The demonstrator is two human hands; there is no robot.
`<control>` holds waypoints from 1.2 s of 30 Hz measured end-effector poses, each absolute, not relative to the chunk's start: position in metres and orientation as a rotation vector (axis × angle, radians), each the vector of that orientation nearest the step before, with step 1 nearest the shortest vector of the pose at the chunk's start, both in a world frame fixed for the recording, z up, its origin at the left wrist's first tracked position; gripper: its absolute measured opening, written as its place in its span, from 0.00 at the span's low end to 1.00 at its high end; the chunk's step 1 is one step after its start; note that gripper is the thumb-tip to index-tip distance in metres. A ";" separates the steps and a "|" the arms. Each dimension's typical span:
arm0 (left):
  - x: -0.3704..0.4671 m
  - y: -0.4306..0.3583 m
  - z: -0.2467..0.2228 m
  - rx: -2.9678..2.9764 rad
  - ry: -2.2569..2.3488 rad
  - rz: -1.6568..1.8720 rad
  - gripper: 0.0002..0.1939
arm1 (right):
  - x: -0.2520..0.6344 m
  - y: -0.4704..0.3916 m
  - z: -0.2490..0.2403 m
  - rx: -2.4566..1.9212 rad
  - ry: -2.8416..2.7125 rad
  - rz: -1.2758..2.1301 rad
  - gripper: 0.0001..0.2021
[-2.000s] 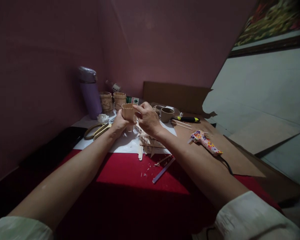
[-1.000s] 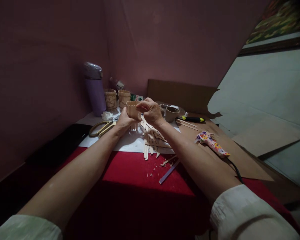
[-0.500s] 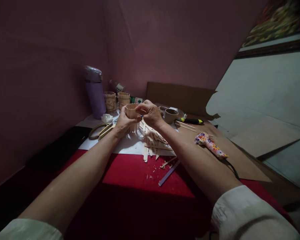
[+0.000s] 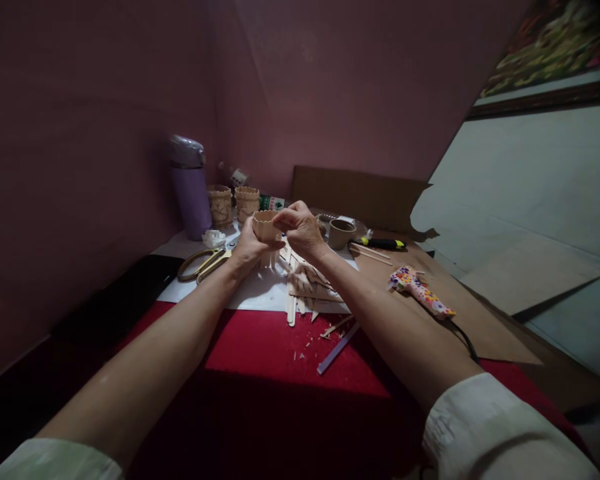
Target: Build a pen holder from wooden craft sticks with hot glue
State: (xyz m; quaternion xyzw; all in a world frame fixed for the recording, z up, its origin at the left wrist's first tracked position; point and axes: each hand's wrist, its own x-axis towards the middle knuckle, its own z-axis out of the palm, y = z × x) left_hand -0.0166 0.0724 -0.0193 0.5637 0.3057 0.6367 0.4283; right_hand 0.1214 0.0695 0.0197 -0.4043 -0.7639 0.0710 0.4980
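A small cup of upright wooden sticks (image 4: 266, 227) stands above the white sheet, with my left hand (image 4: 251, 249) wrapped round its left side and lower front. My right hand (image 4: 300, 229) is at the cup's right rim, its thumb and forefinger pinched together; whatever may be between them is too small to make out. Loose wooden sticks (image 4: 307, 283) lie in a pile below and right of my hands. Gold-handled scissors (image 4: 200, 261) rest left of my left hand.
Behind are a purple bottle (image 4: 193, 200), two decorated stick cups (image 4: 247, 202) and a white flower (image 4: 213, 238). To the right lie a brown pot (image 4: 341, 233), a cutter (image 4: 386, 244) and a flower-patterned glue gun (image 4: 423, 291) on cardboard. A glue stick (image 4: 337, 349) lies in front.
The whole view has shifted very slightly. My left thumb sits a little lower on the cup, and more of the cup's front shows. My right hand stays at its rim.
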 end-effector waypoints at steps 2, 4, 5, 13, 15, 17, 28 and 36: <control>-0.016 0.073 -0.020 1.410 0.759 1.583 0.40 | 0.120 0.068 0.019 -0.991 -1.826 0.150 0.06; -0.016 0.073 -0.020 1.419 0.770 1.575 0.39 | 0.118 0.066 0.018 -0.977 -1.806 0.141 0.06; -0.016 0.073 -0.020 1.424 0.777 1.574 0.39 | 0.118 0.066 0.017 -0.972 -1.795 0.141 0.06; -0.016 0.074 -0.021 1.473 0.722 1.591 0.36 | 0.111 0.068 0.008 -0.979 -1.659 0.201 0.05; -0.016 0.075 -0.021 1.490 0.710 1.593 0.36 | 0.110 0.070 0.006 -0.944 -1.640 0.205 0.05; -0.015 0.075 -0.021 1.501 0.700 1.591 0.36 | 0.110 0.072 0.004 -0.917 -1.628 0.209 0.05; -0.016 0.072 -0.018 1.450 0.755 1.583 0.38 | 0.106 0.072 -0.003 -0.821 -1.561 0.239 0.05; -0.016 0.066 -0.015 1.385 0.815 1.589 0.36 | 0.108 0.070 0.002 -0.841 -1.660 0.187 0.06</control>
